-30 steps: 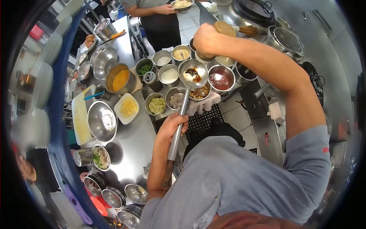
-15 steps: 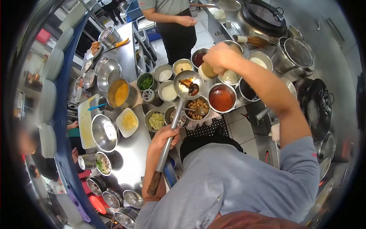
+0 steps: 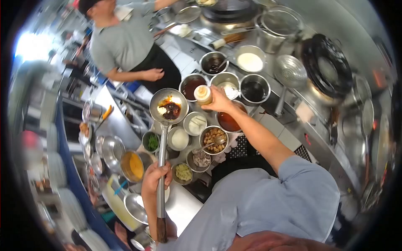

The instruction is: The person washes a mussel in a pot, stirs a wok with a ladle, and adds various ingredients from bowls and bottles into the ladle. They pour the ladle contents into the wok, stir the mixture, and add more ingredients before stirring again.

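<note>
My left hand (image 3: 156, 178) is closed around the long metal handle of a ladle (image 3: 155, 109), whose wooden end points down. Dark brown sauce (image 3: 171, 111) and something pale lie in the ladle's bowl. My right hand (image 3: 221, 101) grips a small jar (image 3: 204, 96) with a pale top and tan sides, just right of the ladle and apart from it. Below the ladle and jar stand a pot of white powder (image 3: 179, 139), a pot of chopped greens (image 3: 150, 142) and a pot of brown cubes (image 3: 213, 140) with a spoon. Under my right forearm is a pot of red sauce (image 3: 228, 122).
A co-worker in a grey shirt (image 3: 125, 46) stands at the upper left. Sauce pots (image 3: 254, 88) fill the counter ahead. A perforated strainer (image 3: 289, 71) and a wok (image 3: 328, 67) are at the right. Yellow liquid fills a pot (image 3: 133, 165) on the left.
The jar has gone from tipped over beside the ladle to roughly upright. My view has turned, so the ladle now appears further left. The co-worker shows more fully, at the upper left.
</note>
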The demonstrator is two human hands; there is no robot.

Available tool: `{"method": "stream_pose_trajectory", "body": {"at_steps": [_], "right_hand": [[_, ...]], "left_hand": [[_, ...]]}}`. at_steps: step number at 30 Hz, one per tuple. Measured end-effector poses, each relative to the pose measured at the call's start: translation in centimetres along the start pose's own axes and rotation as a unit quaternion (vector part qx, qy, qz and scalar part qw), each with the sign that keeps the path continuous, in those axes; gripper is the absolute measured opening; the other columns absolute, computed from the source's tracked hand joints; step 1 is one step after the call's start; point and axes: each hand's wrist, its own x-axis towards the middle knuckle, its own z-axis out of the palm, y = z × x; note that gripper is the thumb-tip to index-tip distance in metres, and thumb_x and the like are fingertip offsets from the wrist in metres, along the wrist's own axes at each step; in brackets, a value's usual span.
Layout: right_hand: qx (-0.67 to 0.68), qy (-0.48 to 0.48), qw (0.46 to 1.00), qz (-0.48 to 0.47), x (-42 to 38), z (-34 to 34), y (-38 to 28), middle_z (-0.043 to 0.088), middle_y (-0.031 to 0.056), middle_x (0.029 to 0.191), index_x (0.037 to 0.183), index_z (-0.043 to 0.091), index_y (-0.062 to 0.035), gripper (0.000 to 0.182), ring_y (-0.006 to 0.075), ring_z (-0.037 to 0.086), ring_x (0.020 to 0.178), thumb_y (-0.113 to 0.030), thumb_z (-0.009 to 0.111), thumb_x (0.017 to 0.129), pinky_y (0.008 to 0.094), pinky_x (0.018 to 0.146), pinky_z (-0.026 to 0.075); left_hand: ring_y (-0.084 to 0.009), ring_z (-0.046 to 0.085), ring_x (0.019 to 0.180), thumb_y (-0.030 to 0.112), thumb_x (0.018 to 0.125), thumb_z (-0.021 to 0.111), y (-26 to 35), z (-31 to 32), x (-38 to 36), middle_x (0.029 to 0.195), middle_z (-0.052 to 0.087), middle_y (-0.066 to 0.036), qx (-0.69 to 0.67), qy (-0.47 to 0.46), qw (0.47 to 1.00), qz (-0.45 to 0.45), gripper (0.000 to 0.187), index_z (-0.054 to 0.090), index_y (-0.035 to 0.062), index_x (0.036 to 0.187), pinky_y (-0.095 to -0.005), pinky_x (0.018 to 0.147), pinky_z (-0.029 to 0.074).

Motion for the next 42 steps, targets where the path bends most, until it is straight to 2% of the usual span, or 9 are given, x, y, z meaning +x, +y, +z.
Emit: {"method": "stream_pose_trajectory", "body": {"at_steps": [6,9,13,16,18,25,31,35,42], "right_hand": [[0.007,0.086,0.996,0.013,-6.0,-2.5,0.4,0.053,0.0258,0.129,0.129,0.051,0.0025,0.073,0.0411,0.048,0.124,-0.031,0.082,0.071,0.0439,0.105,0.04],[0.125,0.039,0.99,0.056,-13.1,-8.9,-2.2,0.07,0.016,0.098,0.116,0.062,-0.0024,0.043,0.0286,0.068,0.09,-0.037,0.067,0.09,0.038,0.081,0.053],[0.588,-0.137,0.778,0.176,-28.0,-17.9,-8.9,0.07,0.0132,0.099,0.125,0.056,-0.0011,0.051,0.0233,0.069,0.095,-0.045,0.05,0.1,0.0342,0.085,0.054],[0.721,-0.015,0.671,0.171,-36.3,-24.0,-14.2,0.069,0.0164,0.107,0.131,0.047,-0.0019,0.054,0.0266,0.069,0.1,-0.046,0.048,0.101,0.0346,0.087,0.054],[0.769,0.206,0.581,0.173,-40.0,-28.2,-17.3,0.063,0.0094,0.084,0.104,0.057,-0.0039,0.036,0.0207,0.065,0.069,-0.04,0.055,0.098,0.034,0.062,0.054],[0.673,0.477,0.552,0.12,-56.8,-40.8,-13.7,0.047,-0.0003,0.065,0.094,0.054,-0.0053,0.009,0.0086,0.04,0.043,-0.013,0.056,0.089,0.026,0.04,0.034],[0.534,0.623,0.564,0.095,-73.3,-51.4,-10.5,0.05,-0.003,0.069,0.116,0.048,-0.0035,0.032,0.0067,0.044,0.047,-0.011,0.058,0.087,0.0227,0.039,0.035],[0.331,0.696,0.562,0.301,-82.2,-59.4,-7.3,0.053,0.0026,0.067,0.089,0.052,-0.0032,0.011,0.0111,0.05,0.047,-0.008,0.057,0.08,0.0282,0.04,0.04],[0.07,0.574,0.608,0.544,-94.3,-71.4,4.3,0.059,0.0093,0.068,0.099,0.058,0.0046,0.027,0.0167,0.056,0.046,-0.011,0.055,0.077,0.0318,0.045,0.045]], "left_hand": [[-0.0159,0.041,0.039,0.026,0.084,0.061,2.4,4.3,6.0,0.052,0.049,-0.009,0.009,-0.114,0.993,0.001,0.024,0.052,0.0041,0.085,-0.0268,0.04,0.032],[-0.0161,0.038,0.038,0.023,0.085,0.06,2.8,11.0,9.5,0.052,0.048,-0.008,-0.012,-0.181,0.983,0.007,0.021,0.052,0.0037,0.086,-0.0278,0.041,0.032],[-0.014,0.043,0.047,0.026,0.085,0.059,1.5,24.0,13.5,0.058,0.05,-0.006,0.04,-0.279,0.959,-0.007,0.021,0.054,0.0058,0.085,-0.0275,0.046,0.033],[-0.0148,0.041,0.045,0.024,0.087,0.057,-2.6,36.4,14.9,0.061,0.052,-0.006,-0.012,-0.344,0.939,-0.022,0.019,0.053,0.0063,0.081,-0.0282,0.045,0.034],[-0.0148,0.043,0.047,0.024,0.089,0.057,-5.5,45.3,13.3,0.061,0.052,-0.006,0.016,-0.368,0.93,0.009,0.021,0.053,0.0063,0.08,-0.0286,0.045,0.036],[-0.0168,0.064,0.072,0.051,0.099,0.046,-13.2,69.3,0.8,0.102,0.066,-0.012,0.04,-0.618,0.78,-0.09,0.052,0.053,0.0064,0.124,-0.0298,0.063,0.052],[-0.0182,0.064,0.088,0.042,0.101,0.047,-22.9,73.7,0.7,0.115,0.063,-0.013,0.173,-0.786,0.585,-0.101,0.051,0.047,0.0043,0.136,-0.029,0.077,0.051],[-0.0239,0.065,0.093,0.04,0.099,0.053,-27.5,73.4,2.6,0.116,0.063,-0.02,0.218,-0.794,0.546,-0.154,0.053,0.049,0.0002,0.133,-0.0335,0.08,0.052],[-0.0264,0.064,0.098,0.035,0.099,0.054,-31.0,86.1,0.2,0.116,0.062,-0.024,0.154,-0.854,0.44,-0.232,0.044,0.06,-0.0055,0.115,-0.0356,0.084,0.052]]}}
